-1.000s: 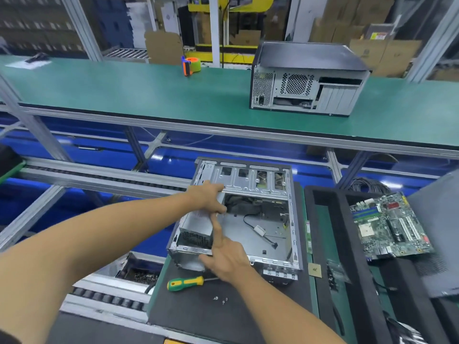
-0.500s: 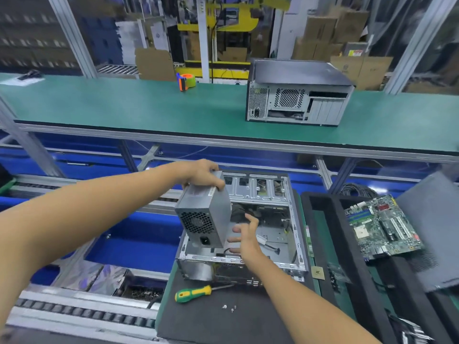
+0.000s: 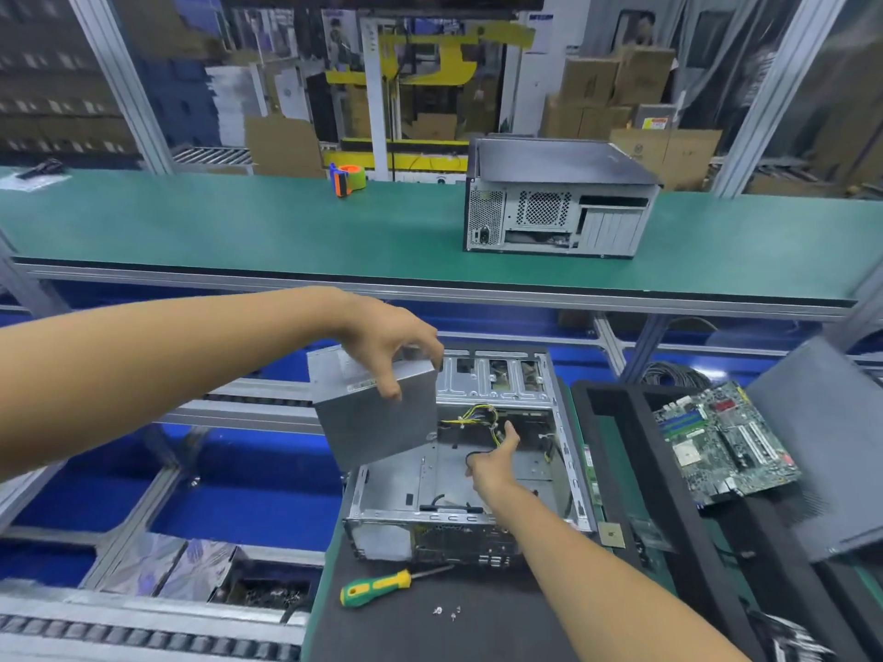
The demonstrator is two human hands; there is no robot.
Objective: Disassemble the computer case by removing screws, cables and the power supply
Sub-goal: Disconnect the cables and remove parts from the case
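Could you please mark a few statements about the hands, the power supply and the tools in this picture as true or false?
1. The left hand grips the power supply above the open case. True.
2. The right hand holds the screwdriver. False: the screwdriver lies on the black mat in front of the case, and the right hand reaches into the case toward the yellow and black cables.
3. Loose screws lie on the mat near the screwdriver. True.
4. The motherboard is mounted in the open case. False: a motherboard lies to the right, outside it.
5. A closed computer case stands on the green shelf. True.
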